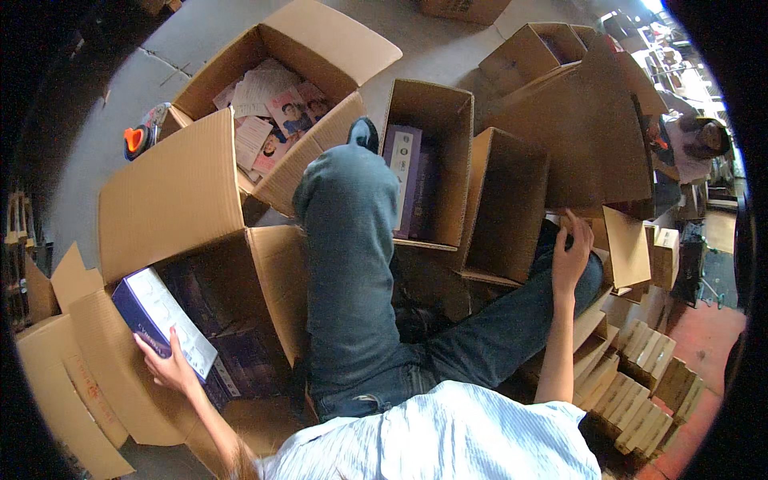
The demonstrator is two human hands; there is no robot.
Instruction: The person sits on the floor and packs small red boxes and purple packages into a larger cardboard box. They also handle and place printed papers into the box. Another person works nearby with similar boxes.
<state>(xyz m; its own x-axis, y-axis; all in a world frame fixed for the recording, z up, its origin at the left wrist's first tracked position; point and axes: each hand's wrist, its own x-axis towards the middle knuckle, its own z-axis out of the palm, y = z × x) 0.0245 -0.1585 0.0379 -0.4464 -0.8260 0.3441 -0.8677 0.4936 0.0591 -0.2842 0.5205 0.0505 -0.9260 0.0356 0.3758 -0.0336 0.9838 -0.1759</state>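
On the left, my left hand [171,363] grips the lower end of a purple and white product box [180,315] that bears writing. The box is tilted over an open cardboard carton [273,300], where several dark purple boxes [243,363] lie. Over my bent right leg, my right hand [573,252] has its fingers apart and holds nothing. Its fingertips are close to a cardboard edge; whether they touch it I cannot tell. Between my legs and the right-hand cartons stands a narrow open carton [444,162] with a purple and white box [405,174] upright inside.
Beyond my left knee, an open carton [342,135] holds loose printed leaflets [264,90]. An orange-handled tape dispenser [137,141] is beside it. Another open carton [510,204] stands right of centre. Stacked cardboard pieces [636,390] lie at lower right. Another person [690,144] is at far right.
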